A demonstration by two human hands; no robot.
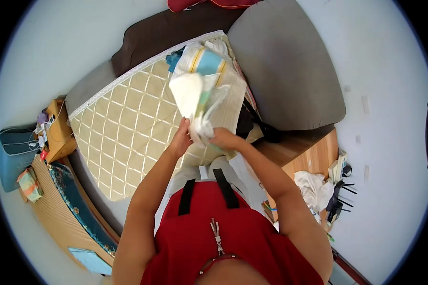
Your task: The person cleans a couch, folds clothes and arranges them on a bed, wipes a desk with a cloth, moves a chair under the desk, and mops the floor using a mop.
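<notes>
In the head view, a white cloth [186,93] with a pale green band is held up over the sofa seat, its lower part bunched and blurred by motion. My left hand [181,138] grips its near left edge, thumb upward. On the other side, my right hand [223,138] is closed on the bunched part, with its fingertips partly hidden. Just behind lies a striped cloth [210,62] in white, blue and yellow, spread over the seat. A blue crumpled cloth [174,60] peeks out at its left.
A beige quilted cover [121,135] lies on the sofa, with a grey cushion [285,66] on the right and a dark brown backrest [161,40] behind. A wooden stand [61,135] is at left. At right are a cream cloth [313,189] and a black router [335,202].
</notes>
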